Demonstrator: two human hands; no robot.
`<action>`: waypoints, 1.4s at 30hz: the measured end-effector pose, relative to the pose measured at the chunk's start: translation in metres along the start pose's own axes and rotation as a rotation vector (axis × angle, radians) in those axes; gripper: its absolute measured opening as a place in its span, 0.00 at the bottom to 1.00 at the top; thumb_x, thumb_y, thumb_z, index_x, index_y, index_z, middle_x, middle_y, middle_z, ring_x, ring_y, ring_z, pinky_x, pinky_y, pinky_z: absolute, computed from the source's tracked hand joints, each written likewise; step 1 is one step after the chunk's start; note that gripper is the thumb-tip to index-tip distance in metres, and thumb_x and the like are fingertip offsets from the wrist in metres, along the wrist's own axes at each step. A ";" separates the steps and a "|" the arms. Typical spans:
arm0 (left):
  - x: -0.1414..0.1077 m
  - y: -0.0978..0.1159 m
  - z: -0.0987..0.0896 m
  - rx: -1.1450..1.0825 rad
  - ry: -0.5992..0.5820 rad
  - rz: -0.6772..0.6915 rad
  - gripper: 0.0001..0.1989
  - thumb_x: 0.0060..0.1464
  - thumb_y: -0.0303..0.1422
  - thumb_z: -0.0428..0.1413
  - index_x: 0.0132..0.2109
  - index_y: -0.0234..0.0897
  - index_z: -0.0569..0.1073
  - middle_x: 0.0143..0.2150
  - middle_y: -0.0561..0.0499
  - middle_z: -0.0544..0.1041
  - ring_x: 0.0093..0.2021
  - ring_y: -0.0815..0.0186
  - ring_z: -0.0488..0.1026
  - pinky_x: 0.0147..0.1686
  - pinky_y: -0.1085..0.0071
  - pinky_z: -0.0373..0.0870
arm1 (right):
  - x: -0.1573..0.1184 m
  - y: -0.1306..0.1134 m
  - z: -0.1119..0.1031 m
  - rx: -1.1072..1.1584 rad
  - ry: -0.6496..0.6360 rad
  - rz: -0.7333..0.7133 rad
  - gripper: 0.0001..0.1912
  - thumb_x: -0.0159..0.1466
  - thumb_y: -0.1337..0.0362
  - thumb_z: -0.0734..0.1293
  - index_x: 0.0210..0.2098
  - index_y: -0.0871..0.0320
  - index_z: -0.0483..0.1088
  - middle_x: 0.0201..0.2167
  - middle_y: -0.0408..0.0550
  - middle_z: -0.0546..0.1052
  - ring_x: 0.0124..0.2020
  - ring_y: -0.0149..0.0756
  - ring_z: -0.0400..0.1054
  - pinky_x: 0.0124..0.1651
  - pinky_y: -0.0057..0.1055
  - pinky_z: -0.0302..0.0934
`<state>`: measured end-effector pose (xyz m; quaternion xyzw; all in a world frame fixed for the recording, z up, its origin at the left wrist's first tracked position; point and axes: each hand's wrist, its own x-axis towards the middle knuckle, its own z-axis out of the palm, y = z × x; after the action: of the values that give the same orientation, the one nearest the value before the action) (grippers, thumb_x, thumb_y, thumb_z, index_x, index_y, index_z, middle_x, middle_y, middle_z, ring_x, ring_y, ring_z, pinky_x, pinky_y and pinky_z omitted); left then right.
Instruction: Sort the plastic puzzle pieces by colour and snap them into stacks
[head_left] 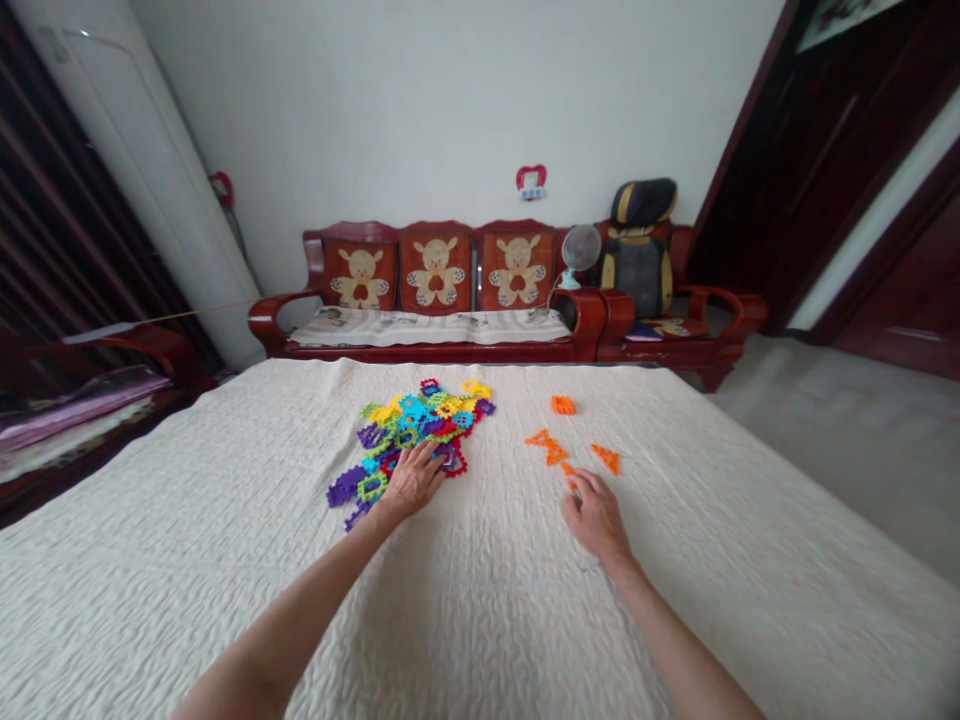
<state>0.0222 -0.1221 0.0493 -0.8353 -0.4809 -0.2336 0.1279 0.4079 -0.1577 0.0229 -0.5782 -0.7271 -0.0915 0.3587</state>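
My left hand (pixel 415 480) lies palm down with fingers stretched on the near side of a pile of notched plastic building pieces (pixel 409 410). The pile mixes purple, green, blue, yellow and red pieces, some with hollow middles. To the right, my right hand (pixel 598 512) has its fingers curled at a small orange piece (pixel 568 470), partly hidden under the fingertips. Just beyond it are orange triangular pieces (pixel 551 450) lying close together. Another orange triangle (pixel 606 459) is to the right of them, and an orange square-looking piece (pixel 563 405) lies farther back.
A cream quilted cover (pixel 487 600) spreads under everything. Behind its far edge stands a red wooden sofa (pixel 439 350) with bear cushions (pixel 439 272). A small fan (pixel 580 250) and a chair with a massage cushion (pixel 637 270) are at the back right.
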 end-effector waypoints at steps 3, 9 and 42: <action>0.013 -0.005 -0.006 0.021 -0.030 -0.017 0.15 0.64 0.34 0.50 0.50 0.43 0.79 0.63 0.43 0.72 0.64 0.51 0.65 0.60 0.50 0.64 | 0.000 -0.001 -0.001 -0.001 0.010 -0.004 0.17 0.62 0.68 0.59 0.47 0.62 0.73 0.49 0.60 0.76 0.52 0.46 0.70 0.57 0.44 0.65; 0.033 -0.005 -0.025 0.101 -0.070 -0.218 0.16 0.64 0.32 0.47 0.47 0.38 0.79 0.62 0.40 0.72 0.63 0.47 0.65 0.58 0.47 0.65 | 0.001 -0.004 -0.005 0.016 -0.012 0.012 0.17 0.61 0.68 0.60 0.46 0.61 0.73 0.49 0.59 0.76 0.53 0.45 0.69 0.58 0.43 0.64; -0.014 0.038 -0.013 -0.056 -0.213 -0.096 0.20 0.64 0.38 0.46 0.55 0.40 0.77 0.64 0.42 0.71 0.68 0.45 0.59 0.61 0.45 0.63 | 0.003 -0.022 -0.015 -0.158 -0.111 0.342 0.19 0.62 0.66 0.60 0.52 0.63 0.68 0.51 0.60 0.74 0.54 0.48 0.63 0.54 0.40 0.55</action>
<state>0.0453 -0.1572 0.0532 -0.8347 -0.5246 -0.1625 0.0414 0.3939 -0.1704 0.0418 -0.7239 -0.6274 -0.0542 0.2817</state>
